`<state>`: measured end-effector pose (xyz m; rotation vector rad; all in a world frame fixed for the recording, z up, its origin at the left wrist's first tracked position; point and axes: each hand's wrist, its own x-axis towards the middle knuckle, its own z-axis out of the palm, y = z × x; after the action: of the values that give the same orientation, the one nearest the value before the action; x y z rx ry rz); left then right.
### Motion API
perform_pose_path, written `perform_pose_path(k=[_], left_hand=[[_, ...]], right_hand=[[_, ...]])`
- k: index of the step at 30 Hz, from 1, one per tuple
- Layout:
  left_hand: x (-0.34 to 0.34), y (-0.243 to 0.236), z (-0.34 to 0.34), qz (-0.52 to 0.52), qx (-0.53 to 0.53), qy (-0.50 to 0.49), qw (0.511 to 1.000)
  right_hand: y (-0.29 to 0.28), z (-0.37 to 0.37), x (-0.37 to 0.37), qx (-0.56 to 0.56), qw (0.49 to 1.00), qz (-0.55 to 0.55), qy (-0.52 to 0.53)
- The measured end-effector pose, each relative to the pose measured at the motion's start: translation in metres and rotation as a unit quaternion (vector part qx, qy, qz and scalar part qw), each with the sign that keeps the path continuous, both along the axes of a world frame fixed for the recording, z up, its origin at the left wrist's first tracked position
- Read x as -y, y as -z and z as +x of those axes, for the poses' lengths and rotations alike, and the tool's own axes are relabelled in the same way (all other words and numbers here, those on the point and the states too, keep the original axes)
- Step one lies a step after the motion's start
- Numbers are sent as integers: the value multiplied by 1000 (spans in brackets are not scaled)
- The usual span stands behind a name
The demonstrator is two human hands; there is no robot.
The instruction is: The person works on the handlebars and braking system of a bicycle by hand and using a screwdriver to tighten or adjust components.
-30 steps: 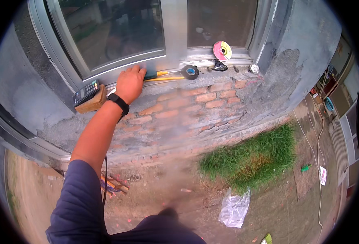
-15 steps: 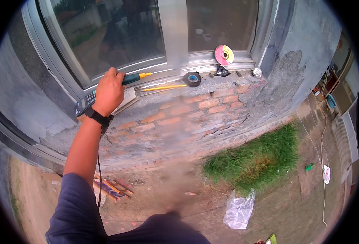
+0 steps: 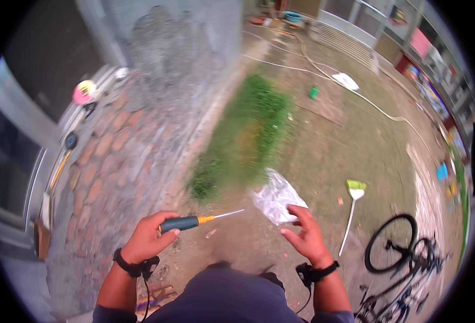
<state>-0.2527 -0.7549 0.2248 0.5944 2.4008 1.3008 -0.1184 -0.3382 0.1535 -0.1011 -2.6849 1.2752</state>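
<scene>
My left hand (image 3: 146, 240) is closed around the dark handle of a screwdriver (image 3: 187, 223). Its orange collar and thin metal shaft point right, over the bare ground. Level with it on the right, my right hand (image 3: 306, 241) holds nothing, its thumb and fingers spread and curved. Behind its fingers, lower down on the ground, lies a crumpled whitish plastic sheet (image 3: 276, 195). Each wrist wears a black band with a small device and cable.
Left is a worn brick wall (image 3: 104, 145) with a window ledge bearing a pink-yellow disc (image 3: 84, 92), a black tape roll (image 3: 71, 141) and a yellow pencil-like stick (image 3: 60, 171). Grass (image 3: 243, 137) grows along the wall. A broom (image 3: 350, 215) and a bicycle (image 3: 404, 264) lie right.
My left hand has come away from the window ledge with the screwdriver, its metal shaft now plain to see. My right hand has come into view. The view has swung right, toward the yard.
</scene>
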Motion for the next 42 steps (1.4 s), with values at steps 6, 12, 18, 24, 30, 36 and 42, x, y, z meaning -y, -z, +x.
perform_pose_path(k=[6,12,18,24,30,36,42], left_hand=[[-222,15,60,109,189,169,961],[-415,11,153,174,266,364,876],[-582,9,259,179,180,601,758],[-701,13,325,145,273,626,716],[-841,22,338,282,271,500,773],[-934,5,373,355,177,434,809],[-972,11,426,364,111,438,814]], right_hand=[[-1,123,-52,14,999,-31,21],[19,298,-123,-48,961,-155,224],[-7,419,-176,-74,893,-164,413],[-8,483,-247,-50,840,-94,532],[1,546,-390,-53,777,50,625],[-28,608,-531,-5,778,162,607],[-34,644,-668,31,814,243,526]])
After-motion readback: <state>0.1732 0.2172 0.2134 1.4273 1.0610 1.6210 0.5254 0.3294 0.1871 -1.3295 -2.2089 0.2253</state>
